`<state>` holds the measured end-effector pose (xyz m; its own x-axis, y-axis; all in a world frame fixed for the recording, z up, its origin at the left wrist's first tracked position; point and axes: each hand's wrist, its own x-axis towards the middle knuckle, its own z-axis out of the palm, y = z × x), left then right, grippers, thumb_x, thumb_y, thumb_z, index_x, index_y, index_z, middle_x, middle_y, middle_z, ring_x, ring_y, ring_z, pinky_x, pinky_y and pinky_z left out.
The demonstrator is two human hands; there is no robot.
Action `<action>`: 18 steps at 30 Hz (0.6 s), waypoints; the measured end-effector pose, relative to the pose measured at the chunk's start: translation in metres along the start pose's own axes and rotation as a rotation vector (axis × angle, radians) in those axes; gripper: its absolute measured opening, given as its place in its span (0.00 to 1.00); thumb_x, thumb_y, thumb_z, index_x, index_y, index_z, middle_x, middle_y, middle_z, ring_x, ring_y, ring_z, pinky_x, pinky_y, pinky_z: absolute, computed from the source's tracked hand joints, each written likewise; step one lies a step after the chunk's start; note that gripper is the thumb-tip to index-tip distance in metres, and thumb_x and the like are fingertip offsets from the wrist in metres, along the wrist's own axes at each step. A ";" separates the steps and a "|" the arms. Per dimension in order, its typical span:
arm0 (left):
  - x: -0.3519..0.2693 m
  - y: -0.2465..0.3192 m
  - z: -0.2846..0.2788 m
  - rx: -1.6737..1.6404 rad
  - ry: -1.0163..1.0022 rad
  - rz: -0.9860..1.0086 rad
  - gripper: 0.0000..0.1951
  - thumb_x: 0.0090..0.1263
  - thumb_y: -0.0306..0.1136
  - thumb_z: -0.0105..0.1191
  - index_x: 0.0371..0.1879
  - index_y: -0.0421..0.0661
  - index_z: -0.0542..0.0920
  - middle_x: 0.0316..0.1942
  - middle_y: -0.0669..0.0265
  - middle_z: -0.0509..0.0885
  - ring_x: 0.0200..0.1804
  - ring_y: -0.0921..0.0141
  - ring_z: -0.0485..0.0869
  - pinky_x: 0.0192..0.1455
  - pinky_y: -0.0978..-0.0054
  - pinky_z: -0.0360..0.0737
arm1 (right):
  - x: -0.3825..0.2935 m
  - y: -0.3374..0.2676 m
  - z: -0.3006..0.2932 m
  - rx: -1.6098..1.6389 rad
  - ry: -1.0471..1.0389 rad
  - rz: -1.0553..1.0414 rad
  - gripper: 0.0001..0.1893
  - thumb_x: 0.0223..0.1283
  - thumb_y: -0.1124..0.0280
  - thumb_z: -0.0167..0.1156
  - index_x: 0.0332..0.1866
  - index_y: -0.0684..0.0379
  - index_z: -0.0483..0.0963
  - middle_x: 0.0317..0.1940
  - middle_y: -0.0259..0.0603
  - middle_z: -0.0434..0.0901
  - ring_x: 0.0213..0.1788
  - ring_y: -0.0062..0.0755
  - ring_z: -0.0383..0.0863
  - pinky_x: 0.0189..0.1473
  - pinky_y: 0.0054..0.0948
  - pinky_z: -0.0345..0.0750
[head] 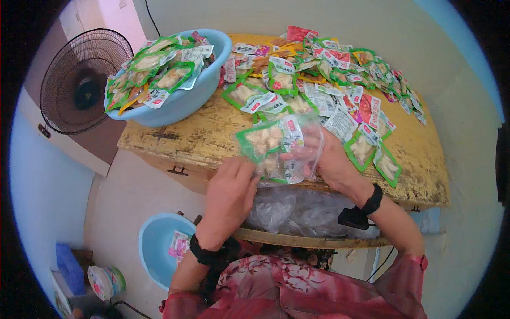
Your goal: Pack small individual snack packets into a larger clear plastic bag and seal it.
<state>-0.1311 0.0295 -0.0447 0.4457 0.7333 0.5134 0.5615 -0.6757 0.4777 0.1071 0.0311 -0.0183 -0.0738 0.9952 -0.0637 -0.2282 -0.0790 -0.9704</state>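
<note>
Above the table's front edge is a clear plastic bag (pixel 317 159) with green-edged food packets (pixel 263 141) inside, pale pieces of food showing through their windows. My right hand (pixel 332 157) reaches into the bag's mouth from the right, its fingers around the printed ends of the packets. My left hand (pixel 231 191) is curled at the bag's lower left corner and seems to pinch it; its fingertips are hidden and slightly blurred. Just beyond the bag lies a large loose heap of sealed food packets (pixel 283 77), green-, orange- and red-edged.
A blue plastic basin (pixel 199 95) heaped with packets stands on the worn yellow wooden table (pixel 179 139). Below, an open compartment holds clear plastic bags (pixel 279 209). On the floor sits another blue basin (pixel 153 243) with pink-and-white packets. A fan (pixel 85 81) stands left; a wall rises behind.
</note>
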 end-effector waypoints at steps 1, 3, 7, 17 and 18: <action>0.001 0.002 -0.001 0.002 -0.035 0.021 0.13 0.63 0.27 0.63 0.45 0.41 0.78 0.47 0.52 0.80 0.53 0.50 0.78 0.55 0.55 0.76 | 0.003 0.003 -0.003 0.000 0.007 0.000 0.21 0.65 0.75 0.65 0.60 0.64 0.68 0.43 0.41 0.85 0.43 0.29 0.88 0.29 0.26 0.83; 0.005 0.003 -0.001 -0.002 -0.037 0.044 0.13 0.63 0.27 0.63 0.45 0.41 0.78 0.48 0.52 0.80 0.53 0.50 0.78 0.55 0.55 0.76 | 0.014 0.010 -0.014 -0.454 0.074 -0.041 0.20 0.64 0.73 0.66 0.58 0.64 0.69 0.42 0.40 0.84 0.40 0.27 0.87 0.29 0.25 0.82; 0.009 0.008 -0.004 0.069 0.026 0.056 0.17 0.61 0.29 0.65 0.49 0.41 0.78 0.51 0.52 0.80 0.55 0.51 0.78 0.56 0.54 0.75 | 0.011 0.007 -0.022 -0.474 0.097 -0.119 0.19 0.63 0.74 0.67 0.56 0.64 0.70 0.38 0.39 0.84 0.35 0.24 0.85 0.29 0.25 0.80; 0.033 0.019 0.031 0.291 -0.292 0.258 0.33 0.67 0.40 0.63 0.70 0.46 0.70 0.77 0.62 0.66 0.79 0.55 0.58 0.79 0.53 0.57 | -0.026 -0.048 -0.098 -0.521 0.002 -0.294 0.08 0.69 0.70 0.61 0.47 0.62 0.80 0.35 0.34 0.86 0.33 0.20 0.85 0.32 0.21 0.79; 0.033 0.018 0.028 0.278 -0.305 0.285 0.33 0.67 0.40 0.63 0.70 0.46 0.70 0.77 0.62 0.66 0.79 0.55 0.58 0.79 0.53 0.57 | -0.035 -0.053 -0.113 -0.520 0.034 -0.293 0.08 0.69 0.70 0.61 0.47 0.62 0.80 0.35 0.34 0.86 0.33 0.20 0.85 0.32 0.21 0.79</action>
<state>-0.0869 0.0436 -0.0399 0.7683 0.5394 0.3446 0.5340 -0.8370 0.1195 0.2319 0.0072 0.0091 -0.0461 0.9734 0.2245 0.2719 0.2285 -0.9348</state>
